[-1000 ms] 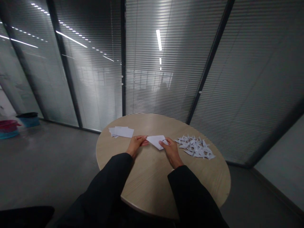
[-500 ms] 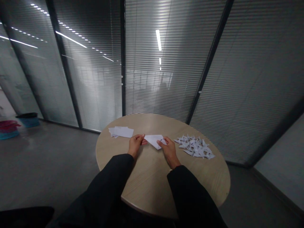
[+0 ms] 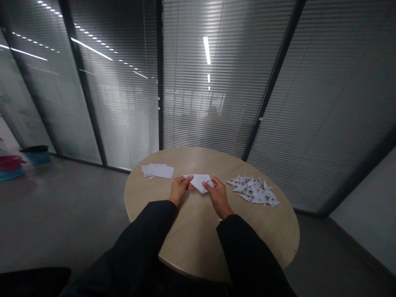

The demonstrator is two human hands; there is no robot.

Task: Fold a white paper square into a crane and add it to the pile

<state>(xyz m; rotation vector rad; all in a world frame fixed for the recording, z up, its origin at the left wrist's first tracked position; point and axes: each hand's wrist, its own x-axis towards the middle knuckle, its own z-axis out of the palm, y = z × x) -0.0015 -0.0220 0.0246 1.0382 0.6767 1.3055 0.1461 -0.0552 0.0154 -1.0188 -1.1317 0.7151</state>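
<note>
A folded sheet of white paper, coming to a point at its lower edge, is held between my two hands just above the table. My left hand pinches its left end, thumb on top. On the other side, my right hand grips the right part, its thumb lying on the paper and a small dark mark showing near the fingers. The undersides of the fingers are hidden by the paper.
The round wooden table carries a stack of white paper sheets at the back left and a pile of small folded paper pieces at the right. Glass panels with blinds rise behind. Two bins stand on the floor at far left.
My left hand has slid a little to the right along the paper, its thumb now farther over it. The right hand stays nearly in place.
</note>
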